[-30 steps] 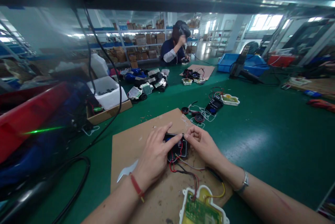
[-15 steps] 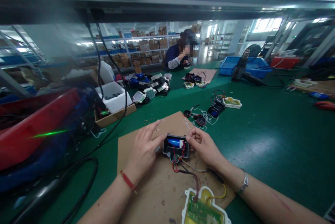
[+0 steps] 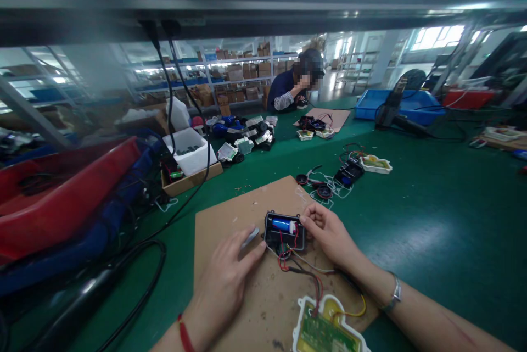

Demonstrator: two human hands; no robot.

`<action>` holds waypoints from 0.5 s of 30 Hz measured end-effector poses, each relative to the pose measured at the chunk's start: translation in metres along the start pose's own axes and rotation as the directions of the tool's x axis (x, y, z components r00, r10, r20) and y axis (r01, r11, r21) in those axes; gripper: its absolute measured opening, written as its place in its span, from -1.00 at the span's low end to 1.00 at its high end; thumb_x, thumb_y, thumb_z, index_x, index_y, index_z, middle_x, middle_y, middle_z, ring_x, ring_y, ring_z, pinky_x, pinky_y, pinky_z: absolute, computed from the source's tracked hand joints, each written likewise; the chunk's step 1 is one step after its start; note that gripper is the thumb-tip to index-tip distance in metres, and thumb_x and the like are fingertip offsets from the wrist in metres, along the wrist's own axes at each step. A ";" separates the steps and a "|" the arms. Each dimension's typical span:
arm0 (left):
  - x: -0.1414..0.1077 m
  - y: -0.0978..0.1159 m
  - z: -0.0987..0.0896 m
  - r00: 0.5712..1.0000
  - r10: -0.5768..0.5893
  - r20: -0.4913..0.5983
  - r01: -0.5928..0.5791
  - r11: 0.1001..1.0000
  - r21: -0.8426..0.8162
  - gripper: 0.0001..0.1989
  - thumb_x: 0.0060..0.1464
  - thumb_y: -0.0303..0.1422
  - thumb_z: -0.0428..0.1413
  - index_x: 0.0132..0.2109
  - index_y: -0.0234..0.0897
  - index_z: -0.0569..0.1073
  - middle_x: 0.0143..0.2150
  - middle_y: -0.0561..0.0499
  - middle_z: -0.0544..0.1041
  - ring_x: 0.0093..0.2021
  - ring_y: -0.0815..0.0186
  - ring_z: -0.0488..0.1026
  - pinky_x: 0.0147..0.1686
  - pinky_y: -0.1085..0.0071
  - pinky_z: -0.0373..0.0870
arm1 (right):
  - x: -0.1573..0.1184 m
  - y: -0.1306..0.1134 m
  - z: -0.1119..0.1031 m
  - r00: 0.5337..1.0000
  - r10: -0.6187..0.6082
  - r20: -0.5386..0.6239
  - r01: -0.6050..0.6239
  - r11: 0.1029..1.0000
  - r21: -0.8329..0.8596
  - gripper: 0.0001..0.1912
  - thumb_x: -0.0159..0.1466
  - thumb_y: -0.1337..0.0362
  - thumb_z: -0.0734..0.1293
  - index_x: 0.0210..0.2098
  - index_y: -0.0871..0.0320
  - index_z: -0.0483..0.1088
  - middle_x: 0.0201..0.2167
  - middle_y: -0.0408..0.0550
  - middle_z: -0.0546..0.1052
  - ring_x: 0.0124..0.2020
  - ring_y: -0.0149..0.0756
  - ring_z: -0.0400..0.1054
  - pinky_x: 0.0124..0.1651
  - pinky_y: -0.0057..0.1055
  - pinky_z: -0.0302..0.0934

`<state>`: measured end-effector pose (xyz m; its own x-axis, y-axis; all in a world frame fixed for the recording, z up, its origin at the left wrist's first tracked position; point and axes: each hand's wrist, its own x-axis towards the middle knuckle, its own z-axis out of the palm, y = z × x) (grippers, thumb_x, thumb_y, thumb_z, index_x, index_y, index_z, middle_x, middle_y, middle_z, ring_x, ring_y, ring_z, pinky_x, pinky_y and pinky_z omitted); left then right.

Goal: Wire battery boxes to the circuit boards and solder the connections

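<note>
A black open plastic box (image 3: 284,232) sits on a brown cardboard sheet (image 3: 242,231), with a blue cylindrical battery (image 3: 283,224) inside it. Red and dark wires run from it towards a green circuit board in a white housing (image 3: 325,331) at the near edge. My right hand (image 3: 329,234) grips the right side of the box. My left hand (image 3: 224,286) rests just left of the box, a short silver metal blade (image 3: 250,238) pinched in its fingers.
Beyond the sheet lie another wired black unit (image 3: 348,172) and a white tray (image 3: 375,164). Left of it stand a white foam box in a cardboard tray (image 3: 189,151) and a red bag (image 3: 61,193). A co-worker (image 3: 288,88) sits far ahead. A metal shelf edge (image 3: 263,3) crosses overhead.
My left hand has come off the box and moved left, with the silver blade now in its fingers. The blade no longer lies on the cardboard. The view has tilted slightly.
</note>
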<state>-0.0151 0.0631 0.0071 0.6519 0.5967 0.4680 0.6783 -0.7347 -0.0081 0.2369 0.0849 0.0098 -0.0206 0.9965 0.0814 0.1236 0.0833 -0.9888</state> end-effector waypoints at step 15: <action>0.003 0.007 0.002 0.998 -0.058 0.029 0.061 0.992 -0.108 -0.55 0.09 -0.61 -0.10 0.09 -0.21 0.34 0.18 -0.20 0.23 0.12 0.07 0.25 -0.03 -0.03 0.42 | 0.001 -0.003 0.002 1.000 0.032 0.001 -0.032 0.999 0.004 -0.69 0.17 0.02 0.31 -0.42 0.12 0.20 -0.55 -0.21 0.29 -0.55 -0.43 0.17 -0.49 -0.46 0.11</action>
<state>-0.0074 0.0607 0.0067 0.6209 0.6478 0.4415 0.6765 -0.7273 0.1157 0.2343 0.0853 0.0122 -0.0173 0.9986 0.0501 0.1206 0.0518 -0.9914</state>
